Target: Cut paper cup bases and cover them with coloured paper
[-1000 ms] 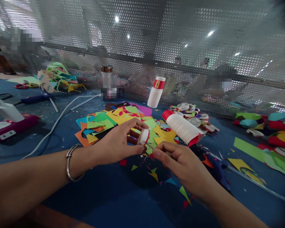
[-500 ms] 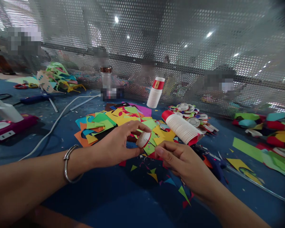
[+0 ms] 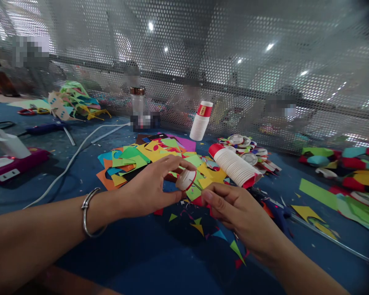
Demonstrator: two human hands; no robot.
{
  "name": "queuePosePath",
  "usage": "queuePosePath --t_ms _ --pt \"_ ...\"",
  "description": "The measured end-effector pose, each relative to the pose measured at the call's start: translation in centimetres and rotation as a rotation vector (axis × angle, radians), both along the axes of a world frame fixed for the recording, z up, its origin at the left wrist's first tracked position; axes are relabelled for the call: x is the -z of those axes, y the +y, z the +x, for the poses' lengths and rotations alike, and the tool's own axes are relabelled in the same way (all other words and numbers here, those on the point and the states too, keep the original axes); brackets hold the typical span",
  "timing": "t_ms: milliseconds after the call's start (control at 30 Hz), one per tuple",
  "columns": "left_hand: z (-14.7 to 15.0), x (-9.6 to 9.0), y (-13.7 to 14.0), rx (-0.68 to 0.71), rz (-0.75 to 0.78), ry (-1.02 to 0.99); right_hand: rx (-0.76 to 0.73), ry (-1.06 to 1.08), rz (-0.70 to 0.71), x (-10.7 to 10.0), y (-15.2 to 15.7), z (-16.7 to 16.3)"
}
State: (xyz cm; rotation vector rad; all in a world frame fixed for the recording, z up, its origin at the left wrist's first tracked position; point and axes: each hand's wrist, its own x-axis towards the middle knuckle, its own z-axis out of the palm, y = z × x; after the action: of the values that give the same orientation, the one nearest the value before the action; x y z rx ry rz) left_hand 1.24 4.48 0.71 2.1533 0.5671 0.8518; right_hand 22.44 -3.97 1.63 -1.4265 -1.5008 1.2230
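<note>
Above the middle of the table, my left hand grips a small white paper cup piece with a red rim between thumb and fingers. Its round face is turned toward my right hand, which is closed in a pinch. From those fingertips a thin dark pointed tool reaches to the cup piece; its exact kind is hard to make out. Beneath both hands lies a heap of coloured paper scraps. Just beyond my right hand a long stack of white paper cups lies on its side.
Another cup stack leans at the back near the perforated metal screen. A purple power strip and a blue glue gun lie left. Scissors and a clear rod lie right. A lidded jar stands behind.
The cup piece has tilted slightly in my left hand, and more of the thin tool shows between it and my right fingers. Both hands stay nearly in place.
</note>
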Motion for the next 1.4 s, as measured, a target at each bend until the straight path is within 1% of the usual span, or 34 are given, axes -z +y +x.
queuePosePath --t_ms 133,267,367,467,567,700,767,900,1000,1067,1133,1167,1200,1267,1333,1367,1400 --pt "-0.2 -0.3 0.1 -0.055 -0.005 0.089 0.042 0.016 0.014 -0.3 -0.1 -0.1" --pt "-0.3 -0.4 0.7 -0.076 -0.037 0.229 0.031 0.032 0.030 -0.3 -0.1 -0.1" --pt "-0.2 -0.3 0.8 -0.026 -0.100 0.281 0.034 0.037 0.082 0.0 0.2 0.0" --pt "-0.1 -0.4 0.4 0.077 -0.207 0.345 0.019 -0.001 0.128 0.4 0.4 -0.1" --pt "0.0 -0.4 -0.1 0.155 -0.274 0.392 -0.020 -0.044 0.119 0.5 0.4 -0.4" --pt "0.0 -0.4 -0.4 0.215 -0.362 0.366 -0.051 -0.047 0.071 0.2 0.1 -0.8" --pt "0.1 -0.4 -0.4 0.224 -0.421 0.337 -0.049 -0.049 0.068 0.1 0.0 -0.9" --pt "0.2 -0.6 -0.7 0.221 -0.582 0.320 -0.082 -0.047 0.057 0.1 -0.1 -0.9" --pt "0.3 -0.7 -1.0 0.230 -0.686 0.287 -0.103 0.006 0.031 0.1 0.0 -0.8" --pt "0.3 -0.7 -1.1 0.262 -0.719 0.259 -0.094 0.054 0.020 0.1 0.0 -0.8" --pt "0.3 -0.9 -1.1 0.309 -0.707 0.250 -0.105 0.099 0.014 0.0 -0.1 -0.7" --pt "0.3 -1.0 -1.1 0.330 -0.662 0.254 -0.122 0.115 0.013 0.0 -0.2 -0.6" --pt "0.2 -1.1 -1.2 0.349 -0.589 0.258 -0.143 0.126 0.012 -0.1 -0.2 -0.6" --pt "0.2 -1.2 -1.3 0.371 -0.396 0.268 -0.185 0.126 0.006 -0.1 -0.4 -0.5" --pt "0.1 -1.2 -1.4 0.350 -0.243 0.264 -0.195 0.100 0.013 -0.2 -0.5 -0.4" --pt "0.1 -1.1 -1.4 0.322 -0.219 0.262 -0.180 0.086 0.033 -0.2 -0.4 -0.4" --pt "0.1 -0.9 -1.4 0.290 -0.226 0.260 -0.153 0.071 0.062 -0.2 -0.4 -0.5"
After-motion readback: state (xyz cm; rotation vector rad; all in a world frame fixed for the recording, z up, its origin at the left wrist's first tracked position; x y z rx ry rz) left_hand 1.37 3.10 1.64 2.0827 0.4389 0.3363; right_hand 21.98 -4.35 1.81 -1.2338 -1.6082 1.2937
